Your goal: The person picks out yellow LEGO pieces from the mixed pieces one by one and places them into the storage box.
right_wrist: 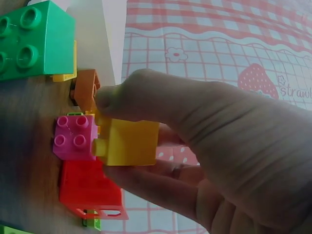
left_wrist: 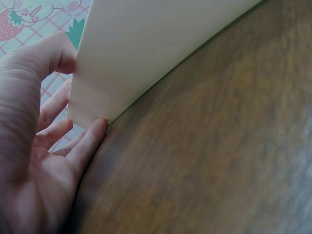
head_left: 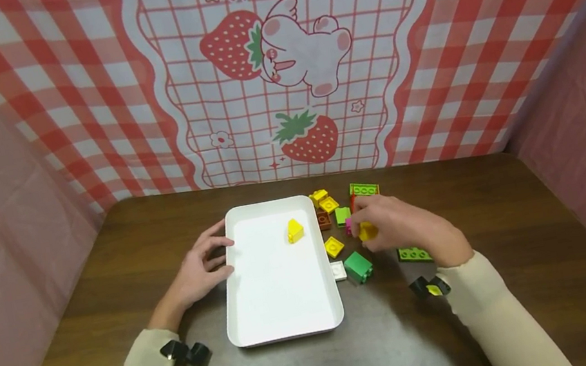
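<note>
In the head view, the right hand [head_left: 403, 225] is pinching a yellow block [head_left: 368, 232] to the right of the white tray [head_left: 286, 331], among loose pieces on the table [head_left: 522, 247]. The left hand [head_left: 199, 273] is resting its loosely spread fingers against the tray's left side, not clenching. Inside the tray, a yellow wedge [head_left: 295, 231] is lying near the right wall. A green brick [head_left: 359, 267], a white piece [head_left: 338, 270] and a brown piece [head_left: 324, 221] are lying between the tray and the right hand's side of the table. A strawberry cloth [head_left: 307, 62] is hanging behind.

In the left wrist view, fingertips are touching the tray's outer wall, one of them low by the table.

In the right wrist view, thumb and fingers are holding the yellow block from opposite sides, its stud pointing towards a pink brick [right_wrist: 75, 136]; whether the two are touching is unclear. A red piece [right_wrist: 87, 183] is sitting beside the pink brick.
</note>
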The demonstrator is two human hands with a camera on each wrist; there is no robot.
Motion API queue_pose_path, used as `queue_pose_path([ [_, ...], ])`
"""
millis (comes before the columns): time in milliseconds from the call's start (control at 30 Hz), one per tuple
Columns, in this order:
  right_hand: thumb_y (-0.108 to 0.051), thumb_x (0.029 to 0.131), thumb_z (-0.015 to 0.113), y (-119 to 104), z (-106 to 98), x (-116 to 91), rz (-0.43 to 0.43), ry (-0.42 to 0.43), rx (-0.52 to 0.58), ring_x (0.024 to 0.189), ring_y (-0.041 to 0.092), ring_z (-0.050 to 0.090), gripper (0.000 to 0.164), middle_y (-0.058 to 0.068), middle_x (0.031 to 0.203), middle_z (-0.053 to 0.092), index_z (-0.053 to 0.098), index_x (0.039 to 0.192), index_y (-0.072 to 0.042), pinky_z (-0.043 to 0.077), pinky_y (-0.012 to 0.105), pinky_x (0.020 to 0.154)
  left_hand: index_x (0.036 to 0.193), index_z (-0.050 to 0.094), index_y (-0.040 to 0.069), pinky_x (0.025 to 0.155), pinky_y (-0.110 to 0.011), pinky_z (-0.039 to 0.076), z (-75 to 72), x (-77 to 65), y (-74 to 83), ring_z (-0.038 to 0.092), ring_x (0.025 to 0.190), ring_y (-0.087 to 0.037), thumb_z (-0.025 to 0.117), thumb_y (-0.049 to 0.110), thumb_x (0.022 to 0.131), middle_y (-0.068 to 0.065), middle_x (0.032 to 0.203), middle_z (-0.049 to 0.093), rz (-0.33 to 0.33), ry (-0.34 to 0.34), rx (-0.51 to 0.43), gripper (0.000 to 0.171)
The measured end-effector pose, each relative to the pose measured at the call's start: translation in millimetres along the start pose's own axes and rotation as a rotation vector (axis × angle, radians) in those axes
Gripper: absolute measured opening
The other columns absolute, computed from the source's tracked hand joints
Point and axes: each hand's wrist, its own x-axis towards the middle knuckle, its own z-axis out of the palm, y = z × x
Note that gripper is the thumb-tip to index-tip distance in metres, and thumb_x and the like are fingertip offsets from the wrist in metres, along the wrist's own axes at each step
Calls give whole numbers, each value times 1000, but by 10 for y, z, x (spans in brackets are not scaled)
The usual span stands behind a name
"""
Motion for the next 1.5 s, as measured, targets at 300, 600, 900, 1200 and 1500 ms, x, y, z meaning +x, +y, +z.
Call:
queue_pose_path([
  [300,-19,75,87,14,-1,13,-43,99,-50,102,22,54,29,3,111,62,77,102,-19,61,42,88,121,60,-8,101,-59,47,0,1,-5,48,129,-40,74,-8,81,-20,163,26,-1,0,5,42],
  [600,-16,75,86,39,-13,15,-116,210,-72,100,22,52,26,4,110,61,78,100,-17,60,39,85,121,60,-8,101,-60,47,0,0,-13,47,130,-41,74,-8,81,-20,163,26,0,2,6,43],
  [900,-17,74,88,58,4,36,-170,312,-91,101,21,54,29,6,111,60,78,101,-15,62,39,83,121,60,-7,101,-60,48,-2,3,-15,48,129,-40,74,-7,81,-19,163,27,-1,3,6,43],
  [1200,-17,75,87,76,62,61,-142,279,-43,102,21,54,28,5,113,60,77,101,-15,63,39,84,122,60,-8,101,-62,48,-1,-4,-25,47,130,-42,74,-7,82,-20,163,26,-2,-4,17,43],
  [1500,-17,75,87,92,44,76,-118,257,-34,101,21,54,29,5,112,59,77,102,-15,62,40,85,122,60,-7,101,-61,48,-4,3,-16,46,130,-41,74,-6,81,-20,163,26,-3,1,14,43],
])
